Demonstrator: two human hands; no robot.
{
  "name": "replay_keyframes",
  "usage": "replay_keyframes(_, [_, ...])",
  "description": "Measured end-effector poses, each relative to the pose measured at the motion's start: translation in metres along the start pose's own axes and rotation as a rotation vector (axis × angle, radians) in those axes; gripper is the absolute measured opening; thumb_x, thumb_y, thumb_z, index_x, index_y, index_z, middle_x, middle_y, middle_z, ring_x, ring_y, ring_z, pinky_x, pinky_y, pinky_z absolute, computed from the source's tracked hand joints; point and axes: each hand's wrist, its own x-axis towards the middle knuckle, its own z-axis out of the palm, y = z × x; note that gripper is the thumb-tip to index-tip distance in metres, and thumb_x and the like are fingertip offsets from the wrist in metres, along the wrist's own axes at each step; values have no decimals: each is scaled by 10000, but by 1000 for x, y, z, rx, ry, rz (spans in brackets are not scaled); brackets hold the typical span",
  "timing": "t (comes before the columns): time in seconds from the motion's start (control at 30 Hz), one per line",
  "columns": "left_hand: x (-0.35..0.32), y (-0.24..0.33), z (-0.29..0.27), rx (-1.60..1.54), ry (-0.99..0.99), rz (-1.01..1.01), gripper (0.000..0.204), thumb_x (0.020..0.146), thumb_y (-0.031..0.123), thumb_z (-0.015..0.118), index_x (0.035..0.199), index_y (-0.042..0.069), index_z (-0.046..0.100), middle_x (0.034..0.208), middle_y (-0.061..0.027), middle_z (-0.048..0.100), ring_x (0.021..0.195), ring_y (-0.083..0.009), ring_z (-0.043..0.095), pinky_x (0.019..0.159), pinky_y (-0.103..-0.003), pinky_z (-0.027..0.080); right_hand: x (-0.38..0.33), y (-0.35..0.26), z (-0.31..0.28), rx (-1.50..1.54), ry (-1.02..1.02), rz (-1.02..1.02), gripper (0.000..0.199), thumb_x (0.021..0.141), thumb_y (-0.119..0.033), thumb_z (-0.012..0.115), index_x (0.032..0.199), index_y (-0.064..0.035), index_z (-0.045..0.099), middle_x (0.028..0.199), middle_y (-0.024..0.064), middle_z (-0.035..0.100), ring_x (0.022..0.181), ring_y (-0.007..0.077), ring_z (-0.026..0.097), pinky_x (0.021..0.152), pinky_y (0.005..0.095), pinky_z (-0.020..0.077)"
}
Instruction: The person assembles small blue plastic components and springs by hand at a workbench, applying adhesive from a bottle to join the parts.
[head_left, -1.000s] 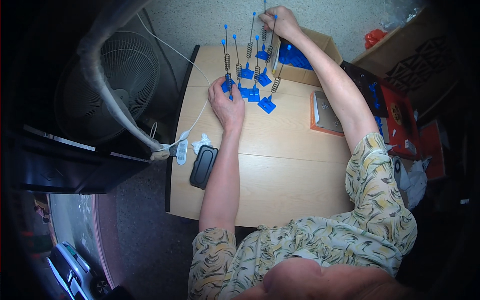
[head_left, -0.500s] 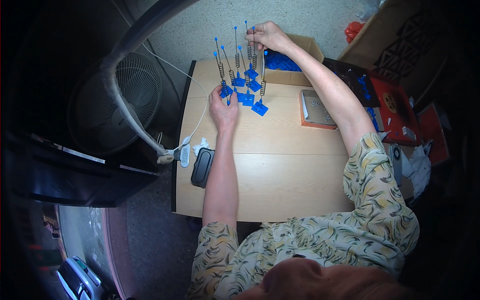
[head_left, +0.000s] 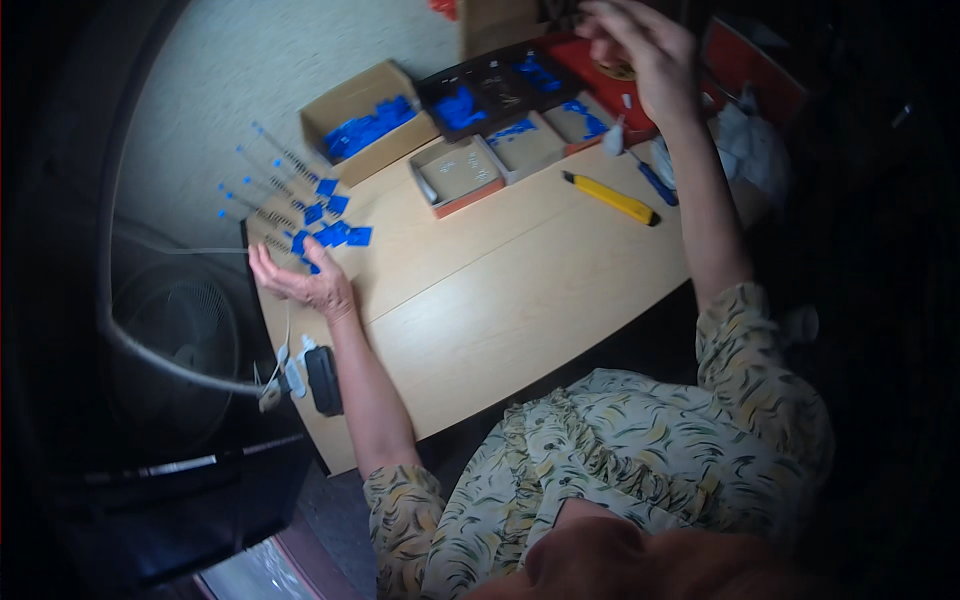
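Several blue square-based pieces, each with a dark coil spring and a thin rod ending in a blue tip (head_left: 222, 214), stand in a cluster at the table's far left. Beside the nearest blue bases (head_left: 359, 236) is my left hand (head_left: 318, 290), thumb and fingers apart around the cluster's near edge. I see nothing gripped in it, though contact with a base is hard to judge. My right hand (head_left: 655, 70) is raised above the red box at the far right, blurred, its fingers loosely bent and apart with nothing visible in them.
A cardboard box (head_left: 317, 112) of blue parts stands behind the cluster. Shallow trays (head_left: 470, 205) with small parts line the far edge. A yellow utility knife (head_left: 612, 199) and a blue-handled tool (head_left: 653, 182) lie right. A black case (head_left: 323, 381) sits near left, by a white cable.
My view has turned toward the right. My right hand has left the spring rods and swung over to the far right. My left hand has spread beside the blue bases.
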Motion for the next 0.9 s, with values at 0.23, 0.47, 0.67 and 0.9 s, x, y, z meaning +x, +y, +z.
replay_keyframes(0.23, [-23, 66, -1, -225, -259, 290, 118, 977, 120, 639, 1011, 6, 644, 1392, -208, 546, 1292, -369, 511, 1076, -475, 394, -143, 20, -114, -252, 492, 352, 380, 1013, -366, 647, 766, -78, 633, 602, -26, 515, 529, 68, 446, 545, 225, 363])
replay_keyframes(0.47, [-51, 140, -8, -372, -808, 337, 103, 935, 80, 664, 873, -2, 670, 1280, -155, 641, 1184, -336, 608, 1010, -446, 452, -195, 82, -113, -583, -76, 382, 274, 893, -118, 777, 1104, 29, 681, 985, 92, 669, 805, 157, 625, 743, 297, 535])
replay_keyframes(0.67, [-72, 130, 1, -495, -684, -318, 212, 1012, 112, 656, 1191, 1, 677, 1282, -129, 614, 1041, -194, 677, 833, -291, 570, -200, 95, -112, -681, -216, 350, 322, 844, -78, 799, 1108, 51, 668, 1051, 175, 654, 931, 309, 674, 818, 402, 551])
replay_keyframes(0.9, [-74, 83, -12, -465, -642, -634, 204, 1053, 134, 607, 1208, 16, 672, 1038, -53, 701, 920, -108, 667, 816, -248, 544, -197, 92, -111, -647, -120, 360, 290, 874, -83, 769, 1097, 64, 655, 1022, 186, 606, 929, 345, 647, 795, 420, 533])
